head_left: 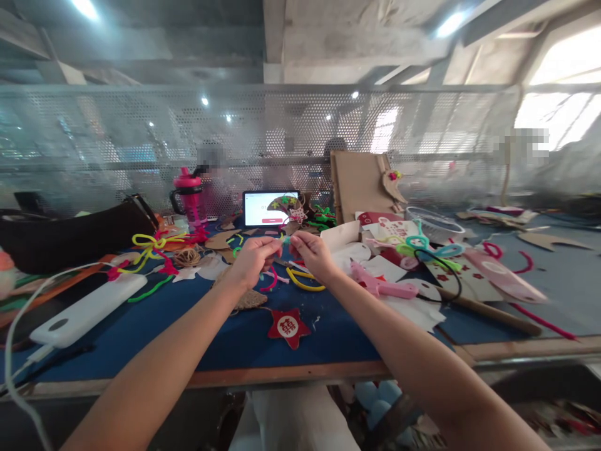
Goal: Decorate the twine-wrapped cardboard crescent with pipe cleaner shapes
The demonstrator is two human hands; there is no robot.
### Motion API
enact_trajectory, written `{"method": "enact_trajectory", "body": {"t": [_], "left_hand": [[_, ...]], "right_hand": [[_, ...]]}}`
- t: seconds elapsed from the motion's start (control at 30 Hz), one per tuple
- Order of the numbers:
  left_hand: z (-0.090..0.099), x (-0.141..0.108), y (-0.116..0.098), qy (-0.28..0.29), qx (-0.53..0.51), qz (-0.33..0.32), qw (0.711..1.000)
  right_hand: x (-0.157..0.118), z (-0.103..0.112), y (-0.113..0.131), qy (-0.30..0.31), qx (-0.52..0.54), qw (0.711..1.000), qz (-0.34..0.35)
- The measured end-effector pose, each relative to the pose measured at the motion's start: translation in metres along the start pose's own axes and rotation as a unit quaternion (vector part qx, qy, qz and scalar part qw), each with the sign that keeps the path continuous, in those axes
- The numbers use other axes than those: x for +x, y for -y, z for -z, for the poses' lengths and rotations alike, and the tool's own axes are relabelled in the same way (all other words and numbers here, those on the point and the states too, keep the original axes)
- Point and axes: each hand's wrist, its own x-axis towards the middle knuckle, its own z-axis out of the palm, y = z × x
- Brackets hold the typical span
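Above the middle of the table, my left hand [260,258] and my right hand [312,252] meet, fingertips closed in a pinch. Between them shows a small teal piece [287,240], perhaps pipe cleaner; its ends are hidden by the fingers. Below the hands lies a red star [288,327] with a white round emblem. A brown, rough-textured piece [250,299] rests beneath my left wrist. Curved yellow pipe cleaner [306,280] and pink pipe cleaner [269,279] lie just under the hands.
A pink glue gun [382,283] and a wooden-handled tool [493,312] lie right among paper scraps. Leftward are a white power bank [89,310] with a cable and a pink bottle [189,199]. Behind stand a lit tablet [256,208], cardboard [357,185] and a perforated screen [291,131].
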Motion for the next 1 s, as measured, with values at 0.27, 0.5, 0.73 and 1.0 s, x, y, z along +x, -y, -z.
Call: {"method": "enact_trajectory", "body": {"t": [0.27, 0.5, 0.73, 1.0], "left_hand": [[0.005, -0.004, -0.001, 0.054, 0.072, -0.046, 0.995], [-0.001, -0.007, -0.004, 0.018, 0.146, -0.098, 0.984], [-0.011, -0.008, -0.003, 0.063, -0.136, 0.062, 0.987], [-0.008, -0.008, -0.003, 0.082, -0.169, 0.061, 0.980]], "right_hand": [[0.002, 0.013, 0.011, 0.059, -0.107, 0.990, 0.070], [0.005, 0.018, 0.005, 0.093, -0.167, 0.977, 0.097], [0.010, 0.025, 0.000, 0.119, -0.108, 0.985, 0.069], [0.012, 0.026, -0.003, 0.126, -0.088, 0.986, 0.068]]}}
